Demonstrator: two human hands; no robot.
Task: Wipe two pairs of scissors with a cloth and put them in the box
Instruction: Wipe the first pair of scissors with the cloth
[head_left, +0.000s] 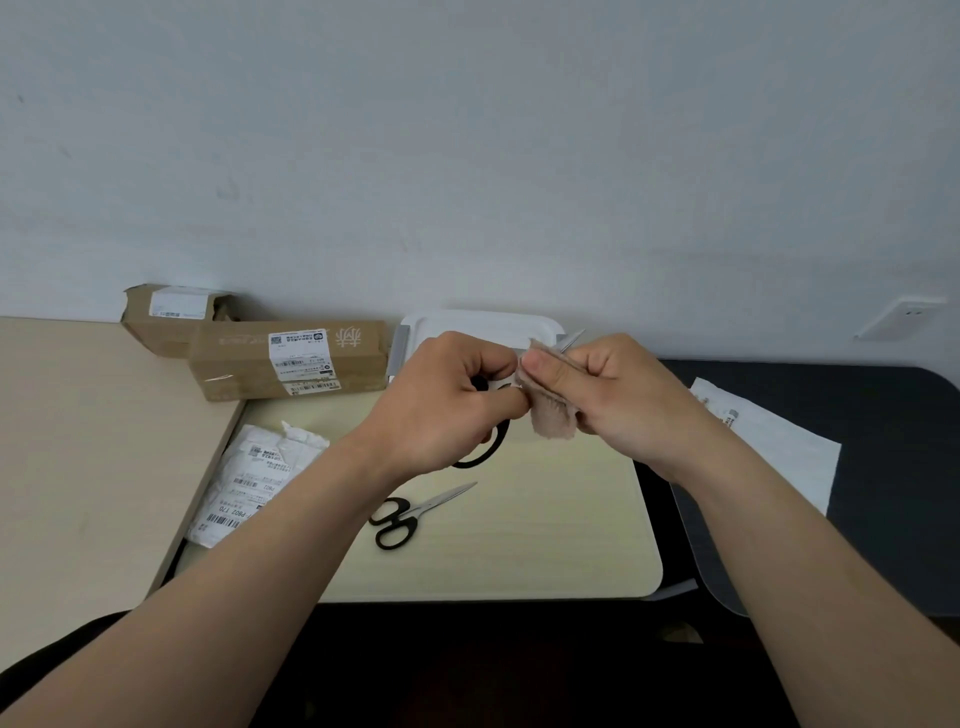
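1. Head view: the left hand (447, 400) curls its fingers round the black handles of one pair of scissors (478, 461), held above the pale board (545, 545).
2. At its 3 o'clock the right hand (618, 395) pinches a beige cloth (551, 415) round the blades. Only the tip shows, pointing toward 1 o'clock.
3. At 6 o'clock of the left hand the second scissors (415, 512) lie closed on the board.
4. At 12 o'clock, behind both hands, sits the white box (483, 325) — cardboard boxes (291, 364) at its 9 o'clock.
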